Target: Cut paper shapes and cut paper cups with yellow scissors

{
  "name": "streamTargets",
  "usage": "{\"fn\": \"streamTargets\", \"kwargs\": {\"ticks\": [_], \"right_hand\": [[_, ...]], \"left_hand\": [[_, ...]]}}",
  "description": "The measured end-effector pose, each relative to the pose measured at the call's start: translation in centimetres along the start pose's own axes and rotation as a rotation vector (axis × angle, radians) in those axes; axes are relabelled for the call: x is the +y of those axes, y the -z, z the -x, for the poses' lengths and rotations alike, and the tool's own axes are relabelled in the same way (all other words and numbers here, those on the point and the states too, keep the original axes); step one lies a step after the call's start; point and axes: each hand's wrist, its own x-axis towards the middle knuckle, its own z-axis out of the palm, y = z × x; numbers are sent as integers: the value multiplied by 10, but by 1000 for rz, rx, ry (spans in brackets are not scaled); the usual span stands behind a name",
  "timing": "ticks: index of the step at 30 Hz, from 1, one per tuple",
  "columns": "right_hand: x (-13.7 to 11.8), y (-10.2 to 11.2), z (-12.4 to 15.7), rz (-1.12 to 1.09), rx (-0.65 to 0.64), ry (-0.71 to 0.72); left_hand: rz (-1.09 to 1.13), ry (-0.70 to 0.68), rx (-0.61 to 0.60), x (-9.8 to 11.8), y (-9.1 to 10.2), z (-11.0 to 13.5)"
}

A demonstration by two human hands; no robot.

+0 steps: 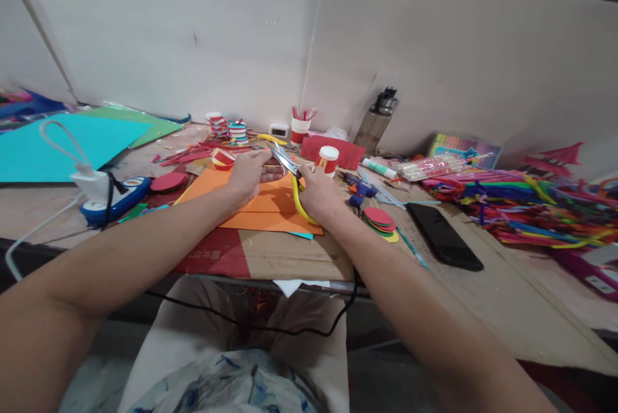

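Observation:
My right hand [321, 194] is wrapped round the yellow handle of a pair of scissors [286, 161]. Their metal blades point up and left, toward the fingers of my left hand [248, 176]. That hand is closed, thumb and forefinger together near the blade tips; whatever they hold is too small to name. A pale, thin curved strip shows between the two hands. Beneath them lie orange sheets [270, 217] on a piece of cardboard. A red-and-white paper ring [223, 158] sits beside my left hand, and a red-and-white paper cup [328, 161] stands just behind my right.
Right of my hands are a blue glue gun [361, 192], stacked paper circles [379, 220], a black phone [444, 236] and heaped pipe cleaners [526, 204]. Farther back stands a bottle [374, 122]. At left are a blue device [116, 202] with a cable and turquoise sheets [72, 143].

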Motion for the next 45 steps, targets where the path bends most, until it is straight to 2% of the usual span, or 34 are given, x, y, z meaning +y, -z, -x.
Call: {"fn": "streamTargets", "kwargs": {"ticks": [5,10,14,18,24,34,45], "right_hand": [[-2,2,0,-18,-18,-3],[-5,5,0,-30,-25,-5],[-6,7,2,-18,-26,6],[-7,8,4,-23,-46,3],[-5,6,6,10,-69,-25],[-3,3,4,-11,-67,-59],[-5,4,2,-20,-51,-56]], "left_hand": [[-45,-15,30,3,-2,1],[-129,-96,76,1,-3,0],[-60,-149,52,-2,-2,-3],[53,-90,13,-4,0,-5],[70,-17,12,-6,-1,-4],[1,4,-28,-8,-5,2],[-38,-24,24,-3,-7,5]]}}
